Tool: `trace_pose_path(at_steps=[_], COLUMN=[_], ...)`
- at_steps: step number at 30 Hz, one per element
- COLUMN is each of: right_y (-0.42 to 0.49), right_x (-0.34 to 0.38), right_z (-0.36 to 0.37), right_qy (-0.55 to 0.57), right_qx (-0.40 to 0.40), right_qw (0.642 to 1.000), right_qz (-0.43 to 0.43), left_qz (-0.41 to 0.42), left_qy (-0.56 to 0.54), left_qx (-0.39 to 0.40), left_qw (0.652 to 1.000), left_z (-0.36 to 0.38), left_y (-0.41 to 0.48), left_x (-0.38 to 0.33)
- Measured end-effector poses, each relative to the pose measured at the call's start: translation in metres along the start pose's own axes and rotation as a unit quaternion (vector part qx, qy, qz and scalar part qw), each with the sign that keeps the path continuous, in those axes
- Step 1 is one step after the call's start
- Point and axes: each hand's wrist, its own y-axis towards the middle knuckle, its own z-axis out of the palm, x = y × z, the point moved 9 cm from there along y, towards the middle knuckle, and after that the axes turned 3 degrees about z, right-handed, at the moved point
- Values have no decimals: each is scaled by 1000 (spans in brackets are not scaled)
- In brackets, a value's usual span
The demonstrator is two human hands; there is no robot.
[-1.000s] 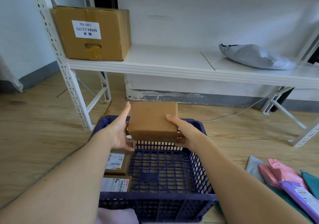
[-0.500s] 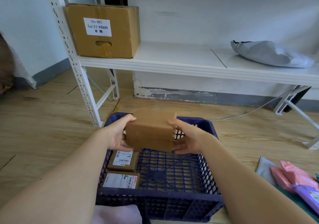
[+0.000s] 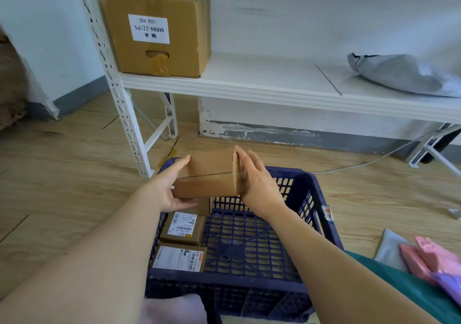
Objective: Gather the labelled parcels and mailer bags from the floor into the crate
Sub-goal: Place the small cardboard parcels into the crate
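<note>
While left hand (image 3: 172, 192) grips parcel (image 3: 208, 176) over crate (image 3: 320, 199), right hand (image 3: 258, 182) presses its side, fingers straight

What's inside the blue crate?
A near parcel and second parcel, both labelled, along the crate's left wall. The held box hides the far-left corner; a brown edge shows beneath.

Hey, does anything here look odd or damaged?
The large brown cardboard carton on the white metal shelf appears upside down: the print on its white label reads inverted. Paint flakes along the wall's grey base. The brown cardboard parcel held over the dark blue plastic crate looks intact.
</note>
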Motion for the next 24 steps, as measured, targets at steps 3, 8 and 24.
trace_pose_path(at_steps=[3, 8, 24], right_y=[5, 3, 4], right_x=[-3, -4, -33], right_z=[13, 29, 44], right_qy=[114, 347, 558], right_qx=[57, 195, 60], right_qw=[991, 911, 770], right_qz=[37, 108, 303], left_qz=[2, -19, -4], left_qy=[1, -20, 72], left_qx=[-10, -55, -27], left_qw=[1000, 998, 997], left_z=[-6, -19, -19], left_y=[4, 7, 6], left_x=[-1, 2, 3])
